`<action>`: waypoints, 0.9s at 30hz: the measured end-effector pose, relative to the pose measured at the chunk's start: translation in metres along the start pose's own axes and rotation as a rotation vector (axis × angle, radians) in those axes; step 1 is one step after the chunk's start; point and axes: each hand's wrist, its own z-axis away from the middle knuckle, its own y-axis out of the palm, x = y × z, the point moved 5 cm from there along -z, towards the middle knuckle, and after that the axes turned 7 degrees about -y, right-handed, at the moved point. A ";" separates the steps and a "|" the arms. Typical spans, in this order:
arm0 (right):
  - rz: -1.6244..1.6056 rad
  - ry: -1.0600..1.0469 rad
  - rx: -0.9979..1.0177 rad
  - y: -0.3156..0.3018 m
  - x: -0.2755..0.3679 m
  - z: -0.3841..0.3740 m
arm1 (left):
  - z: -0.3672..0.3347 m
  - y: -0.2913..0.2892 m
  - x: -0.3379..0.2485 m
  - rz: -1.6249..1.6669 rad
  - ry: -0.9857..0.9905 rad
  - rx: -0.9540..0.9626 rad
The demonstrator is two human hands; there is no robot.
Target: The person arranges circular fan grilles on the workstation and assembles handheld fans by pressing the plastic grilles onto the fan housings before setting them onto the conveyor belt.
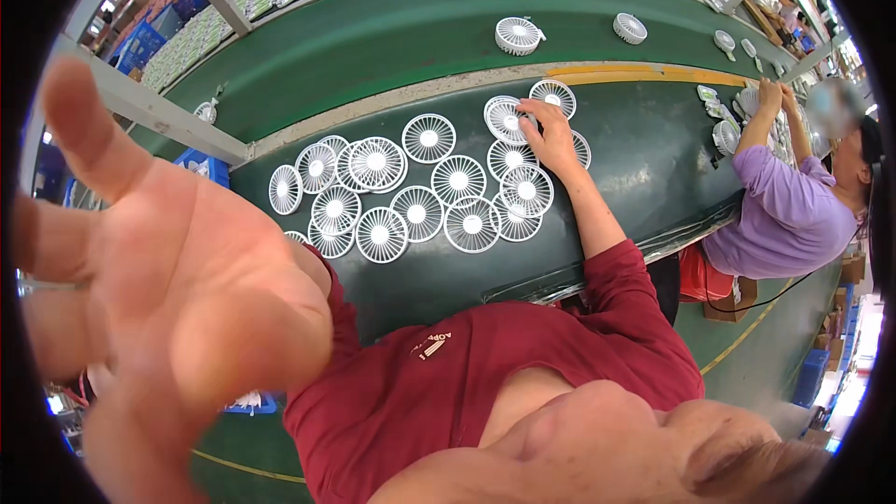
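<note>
My left hand (205,252) is raised close to the camera, palm showing and fingers spread, with nothing in it. It looks large and partly blurred, and covers the left side of the view. My right hand (553,138) lies over the right end of a group of round white fan grilles (458,180). Its thumb and fingers are apart, and the fingertips touch the rim of one grille (507,119) that overlaps another. Several more grilles lie flat on the dark green worktable (644,145), some overlapping.
Beyond the table runs a green conveyor belt (373,65) carrying white fan heads (518,35). A metal post (159,112) stands at left, beside a blue bin (201,166). At right, a co-worker in a purple top (789,215) handles white parts at the same table.
</note>
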 end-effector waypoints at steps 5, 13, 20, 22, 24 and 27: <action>-0.128 0.074 0.111 -0.008 0.000 -0.008 | 0.040 -0.009 0.026 0.016 -0.217 0.096; -0.099 0.095 0.158 -0.016 0.008 -0.033 | 0.073 -0.009 0.035 0.139 -0.531 0.003; -0.038 -0.072 0.058 0.022 0.014 -0.025 | 0.000 0.018 -0.003 0.446 -0.425 0.591; -0.035 -0.063 0.089 0.031 -0.001 -0.021 | 0.023 0.027 0.016 0.562 -0.464 0.650; -0.019 -0.049 0.049 0.013 0.007 -0.027 | 0.027 0.030 0.013 0.602 -0.477 0.631; -0.045 -0.036 0.061 0.010 0.009 -0.019 | 0.028 0.033 0.010 0.589 -0.463 0.612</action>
